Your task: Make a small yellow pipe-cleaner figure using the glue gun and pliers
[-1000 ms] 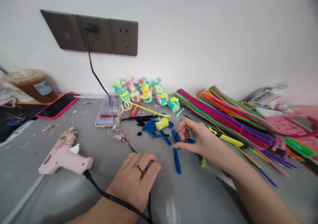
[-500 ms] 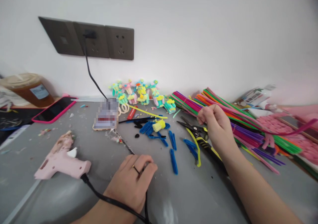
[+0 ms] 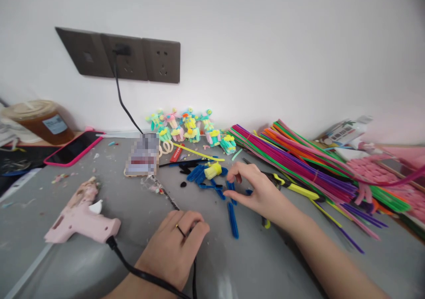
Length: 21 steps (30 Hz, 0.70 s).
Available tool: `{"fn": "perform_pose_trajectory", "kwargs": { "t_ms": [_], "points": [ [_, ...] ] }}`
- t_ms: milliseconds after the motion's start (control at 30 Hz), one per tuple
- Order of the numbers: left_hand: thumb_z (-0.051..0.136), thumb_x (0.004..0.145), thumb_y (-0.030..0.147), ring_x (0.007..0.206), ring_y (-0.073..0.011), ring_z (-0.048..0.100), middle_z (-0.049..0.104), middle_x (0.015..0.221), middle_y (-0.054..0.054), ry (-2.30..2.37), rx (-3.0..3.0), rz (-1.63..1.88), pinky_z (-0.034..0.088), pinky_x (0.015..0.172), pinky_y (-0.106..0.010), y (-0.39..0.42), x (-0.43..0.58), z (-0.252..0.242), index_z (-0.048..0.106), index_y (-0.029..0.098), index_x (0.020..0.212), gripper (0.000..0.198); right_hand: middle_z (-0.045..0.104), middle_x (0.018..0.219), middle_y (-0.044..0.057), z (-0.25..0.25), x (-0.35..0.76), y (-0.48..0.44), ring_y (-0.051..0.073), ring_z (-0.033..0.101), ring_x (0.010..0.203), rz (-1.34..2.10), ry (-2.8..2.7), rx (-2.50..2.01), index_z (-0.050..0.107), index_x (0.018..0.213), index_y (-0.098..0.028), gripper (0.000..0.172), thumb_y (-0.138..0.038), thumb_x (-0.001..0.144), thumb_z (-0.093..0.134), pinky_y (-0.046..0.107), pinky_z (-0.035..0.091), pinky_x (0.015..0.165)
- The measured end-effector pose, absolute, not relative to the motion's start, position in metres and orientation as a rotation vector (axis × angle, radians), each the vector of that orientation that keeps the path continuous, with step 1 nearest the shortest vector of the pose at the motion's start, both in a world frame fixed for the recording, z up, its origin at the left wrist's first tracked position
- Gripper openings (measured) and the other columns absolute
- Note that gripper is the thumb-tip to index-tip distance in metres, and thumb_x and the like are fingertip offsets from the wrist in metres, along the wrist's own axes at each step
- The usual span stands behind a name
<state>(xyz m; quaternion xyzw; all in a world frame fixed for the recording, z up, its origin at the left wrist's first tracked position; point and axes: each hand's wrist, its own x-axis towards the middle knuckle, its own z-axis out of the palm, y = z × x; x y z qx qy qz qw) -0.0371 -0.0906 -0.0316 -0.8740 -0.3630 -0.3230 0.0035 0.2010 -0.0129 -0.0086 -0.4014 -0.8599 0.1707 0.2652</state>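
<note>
My left hand lies on the grey table, fingers curled, with a ring on one finger. A small dark bit shows between its thumb and fingers, too hidden to name. A black cord passes over that wrist. My right hand is open, thumb and fingers apart, above folded blue pipe cleaner pieces. Just past its fingertips lies a yellow pipe cleaner bundle on more blue pieces. Pliers with yellow and black handles lie partly hidden behind my right hand.
A pink glue gun lies at left. A phone and a pink-cased phone lie farther back. Small pastel pipe cleaner figures stand by the wall. Bundled coloured pipe cleaners spread at right; a drink cup stands far left.
My right hand has moved left and toward me, from above the pliers to the blue pieces, and its fingers have spread. The left hand stays almost in place.
</note>
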Motion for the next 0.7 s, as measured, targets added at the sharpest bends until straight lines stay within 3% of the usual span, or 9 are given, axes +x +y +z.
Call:
{"fn": "perform_pose_trajectory", "kwargs": {
  "t_ms": [133, 233, 433, 700],
  "points": [
    [0.032, 0.089, 0.001, 0.067, -0.0178, 0.063, 0.069, 0.083, -0.005, -1.121, -2.742, -1.015, 0.054, 0.062, -0.03, -0.0904, -0.0374, -0.0292, 0.057, 0.018, 0.091, 0.03, 0.061, 0.09, 0.002, -0.0067, 0.2033, -0.011, 0.019, 0.057, 0.085, 0.494, -2.421, -1.035, 0.057, 0.088, -0.022, 0.008, -0.022, 0.089, 0.065, 0.034, 0.034, 0.081],
    [0.033, 0.09, 0.003, 0.067, -0.0188, 0.063, 0.07, 0.081, -0.006, -1.113, -2.751, -1.005, 0.054, 0.061, -0.031, -0.0902, -0.0372, -0.0286, 0.058, 0.017, 0.09, 0.029, 0.061, 0.088, 0.001, -0.0035, 0.204, -0.012, 0.018, 0.058, 0.086, 0.596, -2.496, -0.934, 0.058, 0.079, -0.022, 0.014, -0.026, 0.09, 0.066, 0.034, 0.033, 0.083],
    [0.033, 0.092, 0.006, 0.067, -0.0201, 0.063, 0.07, 0.081, -0.007, -1.098, -2.79, -0.996, 0.055, 0.06, -0.033, -0.0903, -0.0381, -0.0288, 0.059, 0.016, 0.09, 0.028, 0.056, 0.077, -0.002, -0.0058, 0.2048, -0.0121, 0.015, 0.052, 0.072, 0.549, -2.382, -1.046, 0.039, 0.075, -0.022, 0.026, -0.021, 0.092, 0.059, 0.032, 0.034, 0.077],
    [0.035, 0.088, 0.004, 0.069, -0.0212, 0.062, 0.069, 0.083, -0.008, -1.097, -2.815, -0.99, 0.055, 0.061, -0.035, -0.0915, -0.0384, -0.0312, 0.061, 0.015, 0.09, 0.028, 0.059, 0.079, 0.0, -0.0096, 0.1986, -0.0113, 0.016, 0.055, 0.072, 0.433, -2.384, -1.081, 0.056, 0.091, -0.022, 0.005, -0.017, 0.092, 0.058, 0.031, 0.035, 0.074]
  ]
}}
